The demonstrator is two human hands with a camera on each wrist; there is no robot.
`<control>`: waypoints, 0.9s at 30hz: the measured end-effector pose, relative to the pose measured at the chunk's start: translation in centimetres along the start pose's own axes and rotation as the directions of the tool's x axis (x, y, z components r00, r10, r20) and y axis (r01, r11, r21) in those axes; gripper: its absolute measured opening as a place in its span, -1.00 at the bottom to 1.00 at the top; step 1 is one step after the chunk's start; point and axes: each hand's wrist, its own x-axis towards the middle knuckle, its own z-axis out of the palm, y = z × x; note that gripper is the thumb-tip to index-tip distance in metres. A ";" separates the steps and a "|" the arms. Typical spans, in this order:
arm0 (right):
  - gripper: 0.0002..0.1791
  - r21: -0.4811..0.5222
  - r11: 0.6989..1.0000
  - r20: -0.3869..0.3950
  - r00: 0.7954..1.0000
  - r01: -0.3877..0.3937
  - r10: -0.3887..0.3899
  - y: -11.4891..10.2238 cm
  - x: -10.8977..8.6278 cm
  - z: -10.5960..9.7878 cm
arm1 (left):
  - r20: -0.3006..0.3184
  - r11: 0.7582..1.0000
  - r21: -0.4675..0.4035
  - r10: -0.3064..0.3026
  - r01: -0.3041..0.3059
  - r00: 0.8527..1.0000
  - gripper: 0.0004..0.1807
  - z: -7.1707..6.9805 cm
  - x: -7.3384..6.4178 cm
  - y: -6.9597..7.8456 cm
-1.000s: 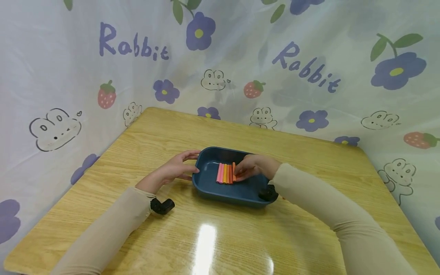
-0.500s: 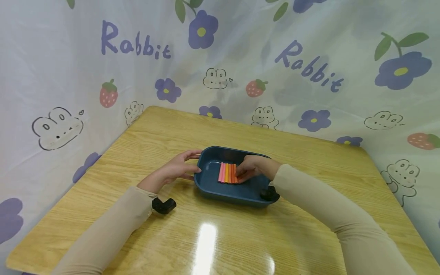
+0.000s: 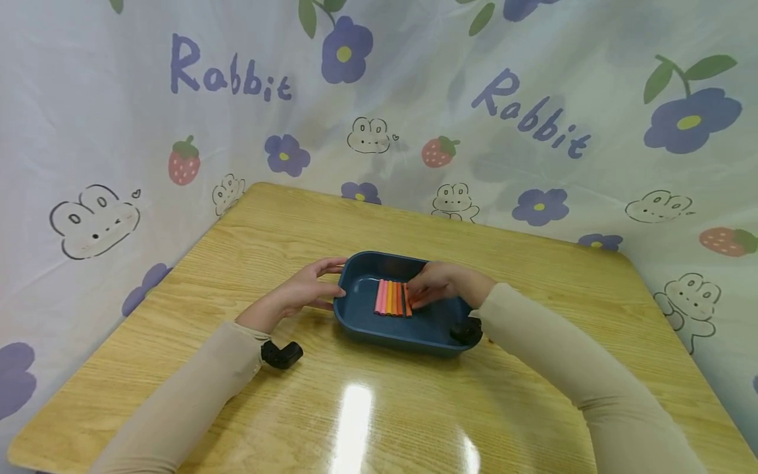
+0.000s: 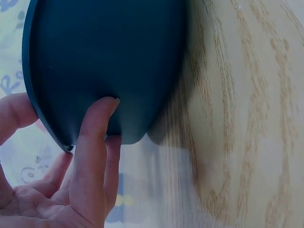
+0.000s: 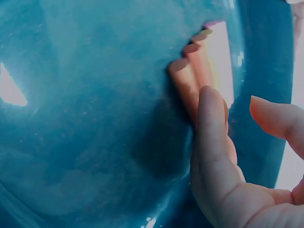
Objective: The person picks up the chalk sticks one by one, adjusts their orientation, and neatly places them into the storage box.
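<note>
Inside the dark blue tray (image 3: 355, 309) lies a row of several short round sticks (image 3: 388, 298), running from pink through yellow to orange. A dark gap parts the rightmost orange stick (image 3: 408, 300) from the others. My right hand (image 3: 445, 282) reaches over the tray's far side, its fingertips right at that orange stick. In the right wrist view one straight finger (image 5: 211, 111) overlaps the orange stick (image 5: 185, 80), and the thumb (image 5: 273, 114) stands apart. My left hand (image 3: 304, 288) holds the tray's left end, with fingers (image 4: 97, 137) against the outer wall and its tip at the rim.
The tray stands on a light wooden table (image 3: 284, 224). Behind and beside the table hangs a white cloth (image 3: 403, 66) printed with rabbits, flowers and strawberries. A black wrist camera (image 3: 466, 330) on the right wrist overlaps the tray's near right corner.
My right hand first brings the rightmost orange stick down against the row, then shifts slightly right and back. That stick now lies a little apart. My left hand stays at the tray's end.
</note>
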 end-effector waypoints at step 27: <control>-0.51 0.064 0.927 -0.026 0.929 0.370 -0.369 2.7 -7.5 -2.3 | -0.010 0.999 0.032 -0.017 0.017 1.000 -0.21 0.0 -0.1 0.1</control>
